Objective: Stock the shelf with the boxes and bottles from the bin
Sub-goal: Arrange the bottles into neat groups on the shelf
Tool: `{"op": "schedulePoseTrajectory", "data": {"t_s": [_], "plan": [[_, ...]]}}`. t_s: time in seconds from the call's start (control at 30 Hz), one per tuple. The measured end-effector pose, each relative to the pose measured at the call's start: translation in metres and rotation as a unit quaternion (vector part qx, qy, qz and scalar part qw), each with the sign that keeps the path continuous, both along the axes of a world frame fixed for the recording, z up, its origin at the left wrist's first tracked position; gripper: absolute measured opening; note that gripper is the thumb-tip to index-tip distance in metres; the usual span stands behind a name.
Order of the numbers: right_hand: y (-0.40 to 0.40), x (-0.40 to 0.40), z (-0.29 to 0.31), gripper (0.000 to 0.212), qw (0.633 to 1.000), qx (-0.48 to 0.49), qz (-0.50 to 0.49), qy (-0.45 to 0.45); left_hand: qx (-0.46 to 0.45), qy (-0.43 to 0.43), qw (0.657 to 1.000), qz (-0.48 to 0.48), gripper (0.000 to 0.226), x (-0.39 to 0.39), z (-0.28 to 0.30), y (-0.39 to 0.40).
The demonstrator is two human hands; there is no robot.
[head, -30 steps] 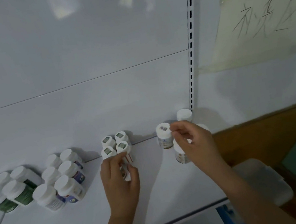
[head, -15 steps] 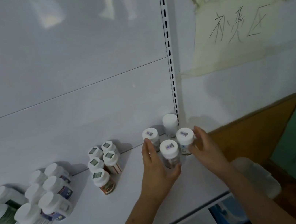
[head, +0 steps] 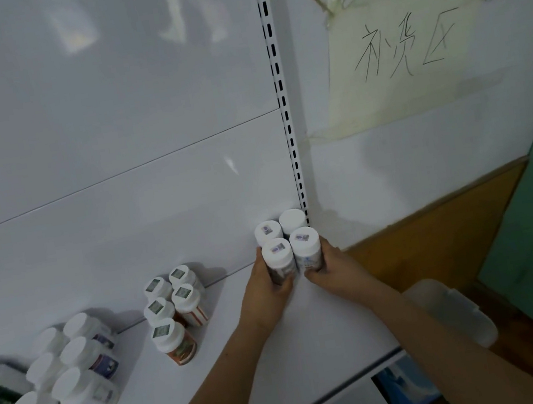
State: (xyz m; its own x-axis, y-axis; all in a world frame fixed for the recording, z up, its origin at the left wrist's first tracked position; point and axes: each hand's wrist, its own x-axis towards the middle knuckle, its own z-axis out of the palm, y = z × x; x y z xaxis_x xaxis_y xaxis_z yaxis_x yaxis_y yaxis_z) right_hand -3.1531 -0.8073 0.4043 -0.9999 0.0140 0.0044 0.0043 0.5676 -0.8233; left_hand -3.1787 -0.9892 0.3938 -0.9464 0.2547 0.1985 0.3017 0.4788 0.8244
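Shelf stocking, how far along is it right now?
Done: three bottle groups stand on the shelf to the left. In hand: the left hand and right hand press the front pair of a four-bottle cluster into the right corner. Left: unclear; the bin's contents are hidden.

- Left hand [head: 265, 293]: bare, no glove, no ring visible.
- Right hand [head: 332, 269]: bare, no glove, no ring visible.
- Left forearm [head: 217, 392]: uncovered along its whole visible length; no sleeve edge in the head view.
- Right forearm [head: 452, 343]: likewise uncovered to the frame edge.
- Wrists: no watch, band or bracelet seen on either.
- Fingernails: too small and dim to describe.
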Motion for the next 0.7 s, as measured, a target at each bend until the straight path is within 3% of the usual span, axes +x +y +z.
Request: {"op": "schedulePoseTrajectory", "data": {"t_s": [0.17, 0.33, 0.4, 0.5, 0.6, 0.7], "plan": [[-0.003, -0.004, -0.007, 0.070, 1.000, 0.001, -0.019, 0.004, 0.003, 0.002, 1.000, -0.018, 0.070, 0.001, 0.007, 0.000], [-0.007, 0.008, -0.003, 0.103, 0.997, -0.030, -0.072, -0.024, -0.085, -0.010, 0.995, 0.059, 0.082, 0.035, 0.020, -0.023], [-0.011, 0.028, -0.003, 0.090, 0.992, -0.014, -0.124, 0.026, -0.076, 0.063, 0.992, 0.074, 0.064, 0.059, 0.027, -0.043], [-0.032, 0.059, -0.002, 0.054, 0.969, -0.005, -0.169, 0.180, -0.065, 0.181, 0.975, 0.113, 0.034, 0.085, 0.038, -0.071], [-0.072, 0.070, -0.004, 0.036, 0.974, -0.008, -0.077, 0.213, -0.076, 0.254, 0.941, 0.212, 0.021, 0.097, 0.041, -0.096], [-0.118, 0.064, -0.007, 0.041, 0.983, -0.020, 0.069, 0.171, -0.049, 0.245, 0.912, 0.326, 0.029, 0.102, 0.028, -0.117]]}}
